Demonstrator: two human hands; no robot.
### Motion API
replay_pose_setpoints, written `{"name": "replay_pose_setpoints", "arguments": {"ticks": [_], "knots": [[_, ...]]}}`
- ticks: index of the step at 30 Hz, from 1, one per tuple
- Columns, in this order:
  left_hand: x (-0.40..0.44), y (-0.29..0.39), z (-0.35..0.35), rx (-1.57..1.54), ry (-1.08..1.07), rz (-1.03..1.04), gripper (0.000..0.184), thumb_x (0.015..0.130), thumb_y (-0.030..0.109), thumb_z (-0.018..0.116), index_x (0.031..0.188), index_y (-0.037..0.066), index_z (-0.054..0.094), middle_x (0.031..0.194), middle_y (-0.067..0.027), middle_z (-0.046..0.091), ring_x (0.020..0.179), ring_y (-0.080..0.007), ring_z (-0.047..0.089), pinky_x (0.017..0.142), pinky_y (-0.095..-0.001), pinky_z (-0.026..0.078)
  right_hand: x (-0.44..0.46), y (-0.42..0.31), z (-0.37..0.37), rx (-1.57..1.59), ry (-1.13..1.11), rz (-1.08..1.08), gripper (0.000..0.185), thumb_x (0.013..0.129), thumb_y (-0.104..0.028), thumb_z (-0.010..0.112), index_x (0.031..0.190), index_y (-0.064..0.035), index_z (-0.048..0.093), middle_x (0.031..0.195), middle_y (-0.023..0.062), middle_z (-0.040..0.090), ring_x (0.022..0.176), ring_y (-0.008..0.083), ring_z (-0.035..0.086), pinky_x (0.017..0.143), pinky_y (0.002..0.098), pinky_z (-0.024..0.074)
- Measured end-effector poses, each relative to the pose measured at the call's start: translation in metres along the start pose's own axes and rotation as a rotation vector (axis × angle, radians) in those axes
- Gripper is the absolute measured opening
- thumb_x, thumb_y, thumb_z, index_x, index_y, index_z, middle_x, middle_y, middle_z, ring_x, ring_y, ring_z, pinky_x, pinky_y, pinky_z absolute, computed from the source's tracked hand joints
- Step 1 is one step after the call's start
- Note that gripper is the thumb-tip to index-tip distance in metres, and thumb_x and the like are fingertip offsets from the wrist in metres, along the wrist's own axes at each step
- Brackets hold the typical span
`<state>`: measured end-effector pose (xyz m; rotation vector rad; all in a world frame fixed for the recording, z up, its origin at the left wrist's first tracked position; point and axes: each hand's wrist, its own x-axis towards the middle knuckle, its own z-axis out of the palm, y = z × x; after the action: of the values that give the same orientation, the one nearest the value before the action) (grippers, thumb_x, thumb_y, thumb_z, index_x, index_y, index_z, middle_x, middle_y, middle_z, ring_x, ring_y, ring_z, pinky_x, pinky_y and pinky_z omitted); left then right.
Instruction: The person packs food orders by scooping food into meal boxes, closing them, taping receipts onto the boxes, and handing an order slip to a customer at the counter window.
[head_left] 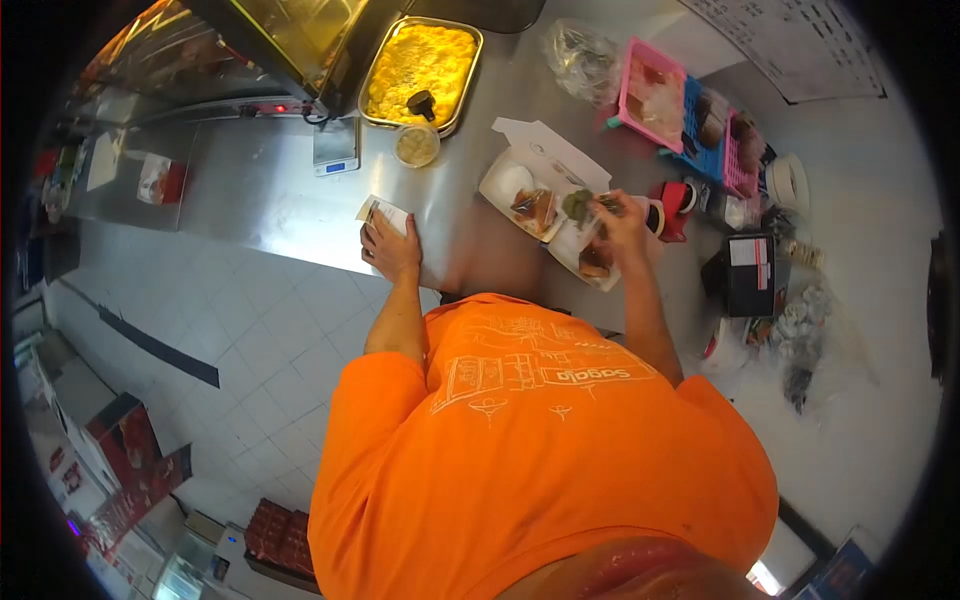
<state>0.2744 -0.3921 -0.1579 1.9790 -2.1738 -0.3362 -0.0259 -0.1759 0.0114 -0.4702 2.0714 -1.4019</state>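
Observation:
My left hand (392, 248) is at the counter's front edge, its fingers closed over a small white and yellowish paper packet (385, 214). Over two open white takeaway boxes (556, 150), my right hand (624, 228) pinches something dark green (577, 205), perhaps leafy greens; a clear wrapping may be around it. The left box holds a mound of white rice (514, 180) and a brown piece of food (532, 208). In the nearer box lies another brown piece (596, 262), partly hidden by my right hand.
A metal tray of yellow food (420, 72) stands at the back, with a lidded tub (417, 146) before it. Left of these is a small scale (336, 148). Pink (652, 98) and blue baskets (700, 140), red tape dispensers (676, 208) and a black box (750, 275) stand at right.

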Motion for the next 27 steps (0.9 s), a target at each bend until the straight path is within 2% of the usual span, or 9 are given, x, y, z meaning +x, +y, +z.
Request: {"name": "replay_pose_setpoints", "arguments": {"ticks": [4,7,11,14,17,20,22,24,27], "knots": [[-0.007,0.002,-0.003,0.005,-0.040,0.011,0.081,0.092,0.064,0.057,0.154,0.015,0.039,0.149,-0.0155,0.046,0.143,-0.0316,0.034,0.113,-0.0522,0.027,-0.005,0.011,0.033,-0.035,0.147,-0.007,0.016,0.098,-0.015,0.068,0.110,-0.0041,0.068,0.091,0.0024,0.071,0.077,0.0076,0.064,0.049,0.0227,0.0479],[-0.005,0.003,-0.004,-0.001,-0.045,0.008,0.081,0.092,0.064,0.057,0.155,0.015,0.037,0.149,-0.0154,0.046,0.143,-0.0317,0.033,0.113,-0.0524,0.027,0.002,0.021,0.039,-0.024,0.059,-0.029,0.023,0.102,-0.024,0.064,0.111,-0.0038,0.069,0.096,0.0041,0.074,0.078,0.0069,0.064,0.048,0.0220,0.0476],[-0.008,-0.001,0.000,-0.023,-0.039,0.020,0.080,0.093,0.063,0.057,0.155,0.016,0.037,0.149,-0.0152,0.046,0.143,-0.0315,0.033,0.113,-0.0527,0.027,-0.014,0.040,0.021,-0.427,0.296,-0.210,0.032,0.099,-0.028,0.065,0.115,-0.0006,0.068,0.109,0.0131,0.075,0.089,0.0239,0.069,0.078,0.0372,0.0550],[-0.002,-0.001,-0.001,-0.038,-0.045,0.007,0.080,0.092,0.062,0.058,0.155,0.017,0.037,0.149,-0.0146,0.046,0.144,-0.0311,0.033,0.113,-0.0528,0.027,-0.022,0.079,0.018,-0.691,0.282,-0.239,0.031,0.098,-0.026,0.065,0.117,-0.0016,0.067,0.111,0.0171,0.071,0.106,0.0353,0.066,0.098,0.0456,0.0477],[-0.004,-0.002,-0.003,-0.044,-0.078,-0.010,0.080,0.092,0.061,0.059,0.155,0.019,0.037,0.150,-0.0134,0.045,0.144,-0.0304,0.033,0.113,-0.0526,0.027,-0.020,0.043,0.039,-0.708,0.307,-0.473,0.027,0.096,-0.023,0.066,0.115,-0.0044,0.068,0.115,0.0171,0.070,0.111,0.0361,0.063,0.100,0.0450,0.0461],[-0.003,-0.003,0.001,-0.027,-0.076,-0.011,0.080,0.091,0.060,0.060,0.156,0.019,0.037,0.152,-0.0118,0.045,0.145,-0.0291,0.032,0.113,-0.0520,0.027,0.020,-0.037,0.078,-0.609,0.139,-0.487,0.026,0.092,-0.018,0.068,0.112,-0.0010,0.069,0.110,0.0177,0.070,0.108,0.0338,0.065,0.099,0.0428,0.0480],[-0.004,-0.004,0.002,-0.024,-0.071,-0.013,0.080,0.091,0.060,0.060,0.156,0.019,0.037,0.153,-0.0107,0.044,0.145,-0.0281,0.032,0.113,-0.0515,0.027,0.070,-0.050,0.113,-0.574,-0.101,-0.544,0.032,0.088,-0.014,0.071,0.118,-0.0056,0.068,0.114,0.0158,0.069,0.113,0.0332,0.063,0.101,0.0423,0.0473],[-0.002,-0.003,-0.002,-0.036,-0.070,-0.022,0.080,0.091,0.060,0.059,0.156,0.020,0.037,0.153,-0.0096,0.044,0.146,-0.0270,0.031,0.113,-0.0511,0.027,0.099,-0.083,0.160,-0.842,-0.257,-0.776,0.038,0.085,-0.011,0.071,0.123,-0.0112,0.067,0.113,0.0134,0.069,0.114,0.0317,0.061,0.101,0.0411,0.0476],[0.001,-0.001,-0.005,-0.032,-0.106,-0.061,0.081,0.090,0.060,0.061,0.156,0.021,0.036,0.152,-0.0087,0.046,0.146,-0.0259,0.031,0.113,-0.0508,0.027,0.156,-0.076,0.213,-1.003,-0.499,-0.837,0.045,0.086,-0.008,0.068,0.129,-0.0180,0.064,0.124,0.0098,0.066,0.121,0.0283,0.058,0.100,0.0406,0.0478]]}}
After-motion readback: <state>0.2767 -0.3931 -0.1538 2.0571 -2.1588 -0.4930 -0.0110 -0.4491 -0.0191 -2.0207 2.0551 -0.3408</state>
